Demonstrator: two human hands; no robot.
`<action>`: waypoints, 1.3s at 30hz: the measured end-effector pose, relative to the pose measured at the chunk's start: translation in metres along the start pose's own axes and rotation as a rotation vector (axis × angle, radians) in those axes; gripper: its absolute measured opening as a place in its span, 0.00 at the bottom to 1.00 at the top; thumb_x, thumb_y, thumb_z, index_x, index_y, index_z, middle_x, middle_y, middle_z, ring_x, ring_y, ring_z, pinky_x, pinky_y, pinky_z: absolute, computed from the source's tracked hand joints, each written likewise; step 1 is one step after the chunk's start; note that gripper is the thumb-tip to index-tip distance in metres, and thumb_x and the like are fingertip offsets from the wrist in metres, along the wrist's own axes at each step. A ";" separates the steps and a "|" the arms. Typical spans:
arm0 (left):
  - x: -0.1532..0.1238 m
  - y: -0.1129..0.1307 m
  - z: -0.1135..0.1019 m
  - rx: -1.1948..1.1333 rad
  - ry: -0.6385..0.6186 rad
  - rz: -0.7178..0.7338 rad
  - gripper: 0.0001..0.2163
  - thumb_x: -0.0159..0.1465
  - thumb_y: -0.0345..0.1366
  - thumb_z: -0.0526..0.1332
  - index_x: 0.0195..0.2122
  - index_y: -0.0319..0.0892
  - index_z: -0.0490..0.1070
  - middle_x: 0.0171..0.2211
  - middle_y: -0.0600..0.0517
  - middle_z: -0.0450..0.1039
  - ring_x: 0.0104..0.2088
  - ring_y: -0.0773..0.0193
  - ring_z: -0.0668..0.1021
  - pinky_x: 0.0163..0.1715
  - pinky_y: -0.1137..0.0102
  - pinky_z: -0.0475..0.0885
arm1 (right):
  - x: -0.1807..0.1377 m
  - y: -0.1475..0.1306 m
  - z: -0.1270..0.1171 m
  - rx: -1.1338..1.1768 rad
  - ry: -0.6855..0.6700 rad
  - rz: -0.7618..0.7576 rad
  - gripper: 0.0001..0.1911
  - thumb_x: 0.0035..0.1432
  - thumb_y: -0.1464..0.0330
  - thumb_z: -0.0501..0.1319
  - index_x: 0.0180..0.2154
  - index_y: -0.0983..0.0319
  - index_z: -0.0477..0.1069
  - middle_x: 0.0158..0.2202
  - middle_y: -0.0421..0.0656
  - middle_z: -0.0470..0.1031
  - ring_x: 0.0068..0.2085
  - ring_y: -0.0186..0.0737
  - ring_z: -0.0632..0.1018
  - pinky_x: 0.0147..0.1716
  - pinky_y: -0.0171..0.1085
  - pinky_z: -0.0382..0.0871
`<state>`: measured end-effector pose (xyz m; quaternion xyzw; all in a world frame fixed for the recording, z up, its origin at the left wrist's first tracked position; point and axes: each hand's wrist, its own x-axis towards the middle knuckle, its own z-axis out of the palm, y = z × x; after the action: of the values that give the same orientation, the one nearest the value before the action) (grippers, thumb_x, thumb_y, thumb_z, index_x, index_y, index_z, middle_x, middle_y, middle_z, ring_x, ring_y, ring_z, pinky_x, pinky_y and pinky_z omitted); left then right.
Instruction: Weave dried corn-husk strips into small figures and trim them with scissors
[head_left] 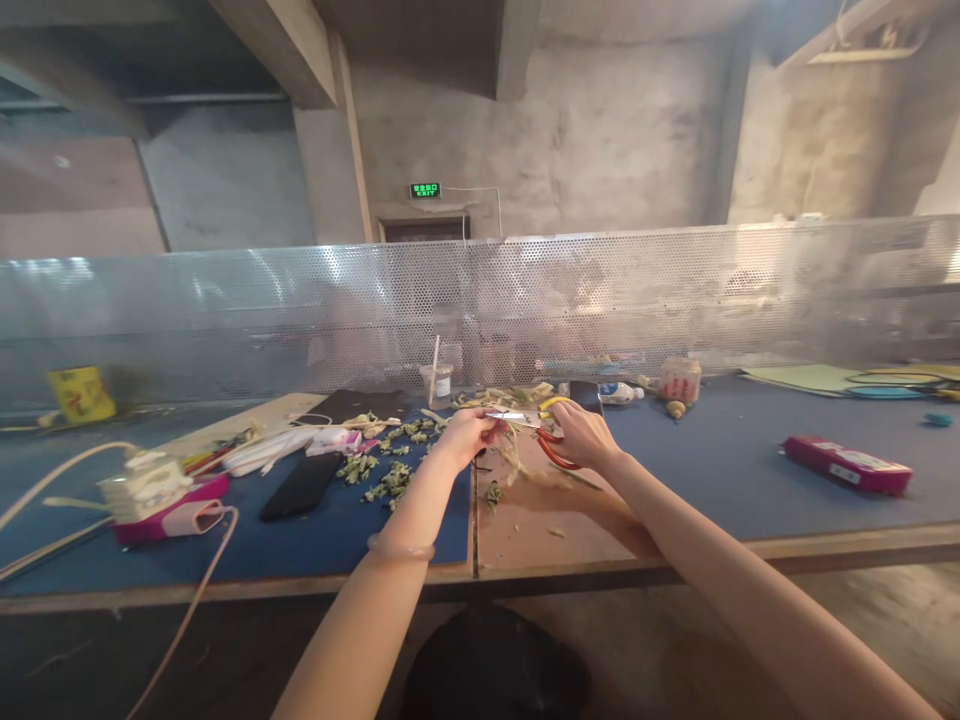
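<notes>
My right hand (586, 434) grips a pair of scissors (552, 452) with orange and yellow handles. The blades point left, towards my left hand (466, 438). The fingers of that hand are pinched together right at the blade tips; what they hold is too small to make out. Beneath the scissors, pale dry strips (514, 462) lie on a brown board (525, 545). Small greenish curled pieces (391, 484) are scattered on the blue mat left of my left hand, and one such piece (493, 494) rests on the board.
A black phone (301, 487) lies on the blue tabletop at left, near a power strip (169, 508) with cables. At the back stand a plastic cup (441, 384), a water bottle (621, 393) and a jar (680, 380). A magenta box (847, 464) lies at right. A perforated metal screen (360, 320) runs behind.
</notes>
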<state>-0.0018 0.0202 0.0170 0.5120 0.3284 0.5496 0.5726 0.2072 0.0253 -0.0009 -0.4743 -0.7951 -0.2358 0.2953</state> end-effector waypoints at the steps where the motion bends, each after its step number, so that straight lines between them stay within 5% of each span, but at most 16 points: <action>1: -0.001 0.001 0.000 0.002 0.004 -0.008 0.07 0.49 0.18 0.56 0.24 0.34 0.70 0.21 0.49 0.71 0.24 0.68 0.75 0.18 0.78 0.60 | 0.000 0.000 0.000 0.001 0.004 -0.004 0.18 0.54 0.57 0.51 0.41 0.62 0.64 0.44 0.50 0.70 0.46 0.43 0.69 0.32 0.35 0.64; 28: -0.005 0.012 -0.008 0.064 -0.048 -0.104 0.04 0.50 0.22 0.61 0.27 0.34 0.73 0.24 0.45 0.75 0.27 0.66 0.77 0.18 0.78 0.60 | -0.005 0.003 -0.004 0.005 -0.015 0.002 0.17 0.55 0.56 0.50 0.38 0.62 0.64 0.39 0.48 0.71 0.40 0.41 0.71 0.27 0.33 0.59; 39: 0.002 0.008 -0.010 0.127 0.063 0.049 0.05 0.49 0.31 0.64 0.27 0.36 0.72 0.25 0.46 0.76 0.29 0.64 0.77 0.19 0.77 0.60 | -0.006 0.007 -0.002 0.199 -0.146 0.141 0.18 0.55 0.53 0.49 0.37 0.60 0.62 0.32 0.43 0.71 0.32 0.38 0.72 0.26 0.32 0.56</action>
<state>-0.0134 0.0233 0.0227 0.5376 0.3679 0.5572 0.5149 0.2167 0.0231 -0.0027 -0.5133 -0.7986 -0.0993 0.2981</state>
